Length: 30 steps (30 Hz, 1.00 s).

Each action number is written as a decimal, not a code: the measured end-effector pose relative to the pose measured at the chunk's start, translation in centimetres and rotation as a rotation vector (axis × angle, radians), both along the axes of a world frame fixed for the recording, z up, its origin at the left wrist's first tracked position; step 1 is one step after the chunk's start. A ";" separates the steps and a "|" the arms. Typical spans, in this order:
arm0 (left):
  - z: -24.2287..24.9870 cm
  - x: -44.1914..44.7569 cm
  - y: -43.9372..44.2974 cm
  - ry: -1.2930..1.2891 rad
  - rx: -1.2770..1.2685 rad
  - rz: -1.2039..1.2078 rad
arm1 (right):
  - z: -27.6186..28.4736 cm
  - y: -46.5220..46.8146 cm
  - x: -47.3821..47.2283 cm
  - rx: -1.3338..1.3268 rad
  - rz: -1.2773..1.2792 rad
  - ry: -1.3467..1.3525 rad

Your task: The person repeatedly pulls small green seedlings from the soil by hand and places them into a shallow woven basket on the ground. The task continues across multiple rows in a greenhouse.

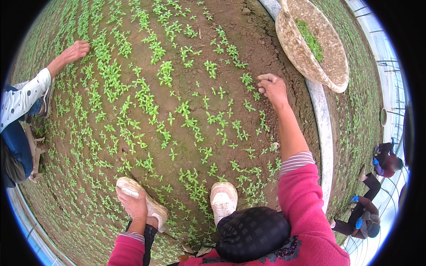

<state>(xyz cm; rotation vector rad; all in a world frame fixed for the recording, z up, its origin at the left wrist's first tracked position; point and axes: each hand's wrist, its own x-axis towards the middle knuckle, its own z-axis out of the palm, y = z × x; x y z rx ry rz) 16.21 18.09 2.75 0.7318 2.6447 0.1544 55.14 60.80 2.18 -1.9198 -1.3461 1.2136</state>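
Observation:
My right hand (272,87) reaches out over the bare soil at the right end of the seedling rows, fingertips pinched together. Just left of those fingertips grows a small clump of green seedlings (247,79). Whether anything thin is caught between the fingers cannot be made out. My left hand (133,203) rests on the toe of my left shoe (156,209), a soiled white sneaker. Seedlings grow around both shoes, and my right shoe (223,199) stands flat on the soil.
A dirt-caked basin (327,56) holding pulled greens (309,40) sits across a pale strip (321,116) edging the bed. At left, a co-worker's hand (76,51) touches the seedlings. Two people in blue gloves (354,199) crouch far right. A small stone (246,11) lies at the top.

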 end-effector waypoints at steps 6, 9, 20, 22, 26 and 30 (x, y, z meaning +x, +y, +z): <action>-0.1 0.0 -0.1 0.002 0.012 -0.006 | -0.7 1.1 -1.6 0.020 0.377 -0.559; -0.2 -0.1 -0.2 0.006 0.023 -0.016 | -1.1 1.4 -2.3 0.008 0.433 -0.703; -0.1 0.0 0.0 0.006 -0.014 -0.001 | -3.6 1.8 -1.7 0.069 0.343 -0.628; 0.0 0.0 0.1 0.002 -0.022 0.006 | -3.2 1.7 -1.3 -0.018 0.164 -0.372; 0.1 0.0 0.2 0.010 -0.028 0.001 | -1.4 1.7 0.0 -0.131 -0.149 0.350; 0.2 0.1 0.3 0.006 -0.024 0.016 | 0.3 3.9 -0.3 -0.093 -0.119 0.613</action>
